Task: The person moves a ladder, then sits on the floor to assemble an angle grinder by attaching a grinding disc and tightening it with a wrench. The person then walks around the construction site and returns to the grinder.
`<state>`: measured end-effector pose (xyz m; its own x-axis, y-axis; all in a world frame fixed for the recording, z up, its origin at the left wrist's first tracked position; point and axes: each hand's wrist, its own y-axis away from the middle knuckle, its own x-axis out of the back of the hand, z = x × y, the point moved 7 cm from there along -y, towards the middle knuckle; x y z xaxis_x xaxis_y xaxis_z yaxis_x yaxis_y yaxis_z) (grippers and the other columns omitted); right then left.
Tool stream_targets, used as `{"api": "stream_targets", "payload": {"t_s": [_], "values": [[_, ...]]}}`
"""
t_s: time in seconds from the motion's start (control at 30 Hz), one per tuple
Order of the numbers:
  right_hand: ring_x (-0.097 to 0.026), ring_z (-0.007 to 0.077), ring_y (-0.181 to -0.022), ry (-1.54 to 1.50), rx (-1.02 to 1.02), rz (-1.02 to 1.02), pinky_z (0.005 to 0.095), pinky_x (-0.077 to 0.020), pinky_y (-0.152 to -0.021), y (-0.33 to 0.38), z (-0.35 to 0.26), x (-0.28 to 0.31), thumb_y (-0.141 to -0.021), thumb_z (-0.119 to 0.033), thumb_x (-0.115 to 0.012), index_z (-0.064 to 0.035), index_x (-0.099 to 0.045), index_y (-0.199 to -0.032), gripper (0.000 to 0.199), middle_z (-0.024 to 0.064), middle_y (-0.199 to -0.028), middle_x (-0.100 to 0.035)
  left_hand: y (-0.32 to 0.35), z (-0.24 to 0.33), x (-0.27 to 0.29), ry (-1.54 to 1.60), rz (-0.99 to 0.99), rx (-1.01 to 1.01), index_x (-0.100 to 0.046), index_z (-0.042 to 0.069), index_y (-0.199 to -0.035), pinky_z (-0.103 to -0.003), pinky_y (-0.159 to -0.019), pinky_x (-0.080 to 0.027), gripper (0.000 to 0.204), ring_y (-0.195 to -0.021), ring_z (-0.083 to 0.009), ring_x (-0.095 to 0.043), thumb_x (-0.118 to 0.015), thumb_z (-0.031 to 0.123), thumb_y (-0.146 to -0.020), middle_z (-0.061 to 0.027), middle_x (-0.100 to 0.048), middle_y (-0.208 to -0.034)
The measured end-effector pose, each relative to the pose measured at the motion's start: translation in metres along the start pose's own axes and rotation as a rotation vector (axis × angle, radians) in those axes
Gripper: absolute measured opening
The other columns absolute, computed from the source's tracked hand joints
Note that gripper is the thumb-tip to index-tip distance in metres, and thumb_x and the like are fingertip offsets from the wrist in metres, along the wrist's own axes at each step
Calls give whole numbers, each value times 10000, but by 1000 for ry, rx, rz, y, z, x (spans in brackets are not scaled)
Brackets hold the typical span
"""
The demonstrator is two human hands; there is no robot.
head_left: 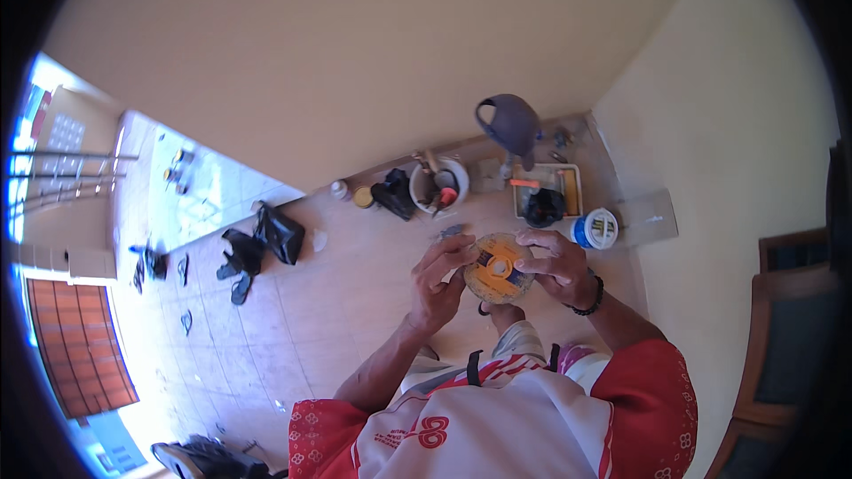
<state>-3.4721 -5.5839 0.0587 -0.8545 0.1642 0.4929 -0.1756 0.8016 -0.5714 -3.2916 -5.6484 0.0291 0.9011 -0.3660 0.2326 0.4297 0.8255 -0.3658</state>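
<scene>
A round cutting disc (499,287), greyish at the rim with a yellow and dark label round its pale centre, is held up in front of my chest. My left hand (441,277) grips its left edge, the thumb and fingers closed on the rim. On the other side my right hand (561,268) has hold of it too, with fingers lying over the label near the centre. The disc's face is turned up toward me. A dark bracelet (589,298) circles my right wrist.
Along the wall stand a white bucket (460,179) of tools, a tray (579,193) with a black bag in it, and a blue-and-white tub (600,229). A dark cap (515,124) is by the wall. Black bags (280,232) and sandals (186,323) lie on the tiled floor to the left.
</scene>
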Motion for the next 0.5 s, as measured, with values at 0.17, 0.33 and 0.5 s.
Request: {"api": "stream_targets", "payload": {"t_s": [0.17,0.33,0.5], "values": [[-622,321,-1049,-125,239,-117,379,-546,-860,-64,-101,-119,-701,30,-716,-152,-662,-967,327,130,-1117,-588,90,53,151,-194,251,-135,-648,57,-950,-349,-801,-500,342,-998,-297,-601,-671,-130,-664,-130,-621,-1125],[-656,293,-952,-424,307,-327,340,-557,-795,-87,-208,-291,-768,38,-669,-82,-658,-967,233,127,-1021,-636,234,83,305,-331,472,-80,-642,62,-940,-374,-786,-502,293,-963,-300,-610,-683,-88,-691,-130,-637,-1069],[-673,211,-806,-1011,-406,-687,300,-563,-710,-64,-302,-487,-869,-35,-605,33,-598,-1037,181,125,-946,-660,395,75,431,389,720,355,-629,15,-974,-342,-723,-545,116,-849,-198,-653,-603,88,-887,-120,-666,-974]]}}
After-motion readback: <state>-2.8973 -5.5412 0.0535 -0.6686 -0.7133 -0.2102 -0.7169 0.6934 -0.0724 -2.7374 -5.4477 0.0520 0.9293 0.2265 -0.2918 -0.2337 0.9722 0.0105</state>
